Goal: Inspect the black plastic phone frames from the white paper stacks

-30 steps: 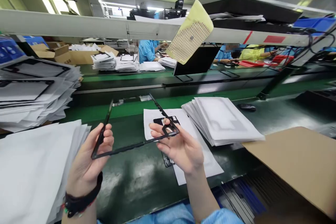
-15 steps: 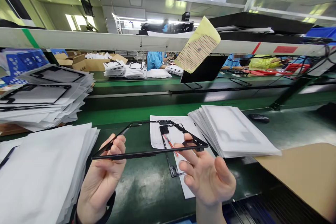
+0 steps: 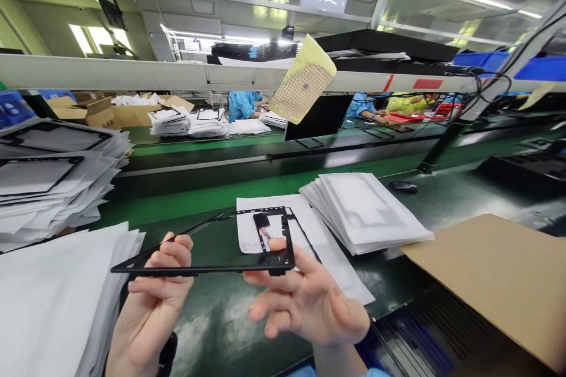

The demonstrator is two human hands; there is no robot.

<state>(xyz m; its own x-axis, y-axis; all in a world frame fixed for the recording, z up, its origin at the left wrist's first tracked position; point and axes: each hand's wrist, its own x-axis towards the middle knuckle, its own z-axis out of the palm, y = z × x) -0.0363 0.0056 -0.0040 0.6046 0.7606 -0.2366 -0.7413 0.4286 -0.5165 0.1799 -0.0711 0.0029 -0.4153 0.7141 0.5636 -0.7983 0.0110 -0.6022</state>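
Observation:
A thin black rectangular frame (image 3: 207, 271), open in the middle, is held up over the green bench between both hands. At its left side, my left hand (image 3: 154, 294) pinches it, fingers above and thumb below. My right hand (image 3: 305, 303) has the right corner between its fingers, one fingertip on top; the other fingers are spread. Beneath lies a second black frame (image 3: 260, 221), partly hidden by the held one, on a printed white sheet (image 3: 245, 238). A red pen (image 3: 264, 232) shows through the held frame's opening.
White sleeves are stacked on the right (image 3: 371, 206), the top one showing a dark frame outline. Another white stack (image 3: 48, 300) is at left, with layered frames and sheets (image 3: 88, 188) behind. Brown cardboard (image 3: 490, 271) lies near a black mouse (image 3: 404, 187). Co-workers in blue (image 3: 241, 105) sit beyond.
The view has swung right, so the scene shifts left. The held frame has tilted, and my right hand has turned, with its fingers now pointing left at the frame's corner.

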